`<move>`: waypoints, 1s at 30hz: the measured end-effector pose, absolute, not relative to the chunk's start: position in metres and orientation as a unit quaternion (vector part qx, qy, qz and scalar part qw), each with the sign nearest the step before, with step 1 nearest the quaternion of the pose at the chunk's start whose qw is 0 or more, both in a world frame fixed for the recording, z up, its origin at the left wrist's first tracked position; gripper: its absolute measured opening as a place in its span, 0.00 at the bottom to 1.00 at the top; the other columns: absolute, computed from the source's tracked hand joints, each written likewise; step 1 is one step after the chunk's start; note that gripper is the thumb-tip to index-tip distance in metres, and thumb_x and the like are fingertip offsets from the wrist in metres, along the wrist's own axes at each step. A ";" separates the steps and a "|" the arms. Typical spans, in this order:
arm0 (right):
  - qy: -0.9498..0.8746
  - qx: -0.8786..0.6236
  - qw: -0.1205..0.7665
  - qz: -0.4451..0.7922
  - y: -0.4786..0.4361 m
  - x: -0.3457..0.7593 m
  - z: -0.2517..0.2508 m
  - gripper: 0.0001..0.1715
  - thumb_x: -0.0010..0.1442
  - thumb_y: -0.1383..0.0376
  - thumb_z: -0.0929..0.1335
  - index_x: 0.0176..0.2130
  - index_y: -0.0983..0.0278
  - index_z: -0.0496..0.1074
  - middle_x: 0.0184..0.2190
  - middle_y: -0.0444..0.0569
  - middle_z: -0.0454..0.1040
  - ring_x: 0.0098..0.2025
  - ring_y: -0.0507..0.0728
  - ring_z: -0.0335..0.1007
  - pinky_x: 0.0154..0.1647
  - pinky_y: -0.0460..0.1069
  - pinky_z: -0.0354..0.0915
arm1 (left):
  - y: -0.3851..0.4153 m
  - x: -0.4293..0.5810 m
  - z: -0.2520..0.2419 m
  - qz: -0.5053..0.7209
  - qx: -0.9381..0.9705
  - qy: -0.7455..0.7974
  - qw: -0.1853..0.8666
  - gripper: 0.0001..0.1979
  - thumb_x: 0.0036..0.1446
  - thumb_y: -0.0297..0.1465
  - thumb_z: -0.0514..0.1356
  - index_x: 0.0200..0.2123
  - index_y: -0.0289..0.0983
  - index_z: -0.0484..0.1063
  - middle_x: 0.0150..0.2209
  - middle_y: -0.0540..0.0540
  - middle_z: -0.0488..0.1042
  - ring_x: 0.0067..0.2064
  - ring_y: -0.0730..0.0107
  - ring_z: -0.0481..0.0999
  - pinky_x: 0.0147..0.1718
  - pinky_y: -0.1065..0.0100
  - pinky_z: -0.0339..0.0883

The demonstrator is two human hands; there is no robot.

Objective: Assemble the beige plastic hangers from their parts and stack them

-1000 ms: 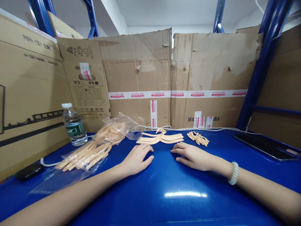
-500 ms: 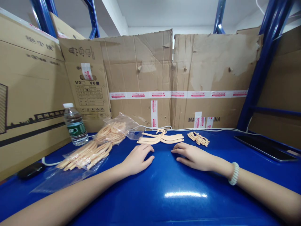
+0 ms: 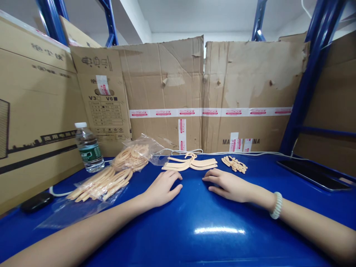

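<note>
My left hand rests on the blue table, fingers apart and nothing in them. Opposite it lies my right hand, likewise holding nothing, its fingers loosely stretched. Just beyond both hands is a small stack of cream-coloured hangers, their hooks together in the middle. To the right of the stack sits a little pile of small cream pieces. On the left, a clear plastic bag contains many curved cream hanger parts; some of it lies behind my left forearm.
A water bottle stands at the left beside a black rounded object. A dark phone-like slab lies at the right. Cardboard sheets wall off the back, with a white cable along their foot. Blue posts rise at the sides.
</note>
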State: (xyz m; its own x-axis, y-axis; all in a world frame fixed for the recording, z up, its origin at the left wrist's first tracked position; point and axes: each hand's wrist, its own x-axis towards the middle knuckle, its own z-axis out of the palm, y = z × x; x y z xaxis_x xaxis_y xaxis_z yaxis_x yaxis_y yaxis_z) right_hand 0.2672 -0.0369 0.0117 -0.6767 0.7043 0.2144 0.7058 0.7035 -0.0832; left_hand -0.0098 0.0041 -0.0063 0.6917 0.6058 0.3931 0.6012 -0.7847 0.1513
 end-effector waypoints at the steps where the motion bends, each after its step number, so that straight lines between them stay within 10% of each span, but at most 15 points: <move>1: -0.915 -0.385 0.116 -0.003 -0.037 0.267 0.012 0.22 0.66 0.62 0.60 0.56 0.68 0.68 0.49 0.58 0.68 0.50 0.61 0.67 0.53 0.55 0.64 | 0.004 -0.010 -0.006 0.216 0.919 0.329 0.005 0.10 0.61 0.32 0.55 0.45 0.38 0.69 0.48 0.43 0.73 0.52 0.58 0.70 0.53 0.55 0.63; 30: -0.828 -0.546 0.111 -0.060 0.019 0.392 0.041 0.16 0.51 0.72 0.68 0.42 0.66 0.77 0.41 0.52 0.79 0.43 0.60 0.75 0.45 0.50 0.68 | 0.019 -0.011 -0.015 0.184 0.905 0.382 -0.018 0.29 0.62 0.44 0.51 0.61 0.32 0.58 0.63 0.34 0.60 0.64 0.52 0.57 0.62 0.47 0.49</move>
State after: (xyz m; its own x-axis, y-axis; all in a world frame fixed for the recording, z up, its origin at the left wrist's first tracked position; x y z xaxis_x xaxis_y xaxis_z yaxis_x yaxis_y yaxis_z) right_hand 0.3923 0.0191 0.0408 -0.3795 0.8907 0.2502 0.9175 0.3971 -0.0220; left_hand -0.0114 0.0190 -0.0147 0.6397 0.6856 0.3475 0.6990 -0.7069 0.1079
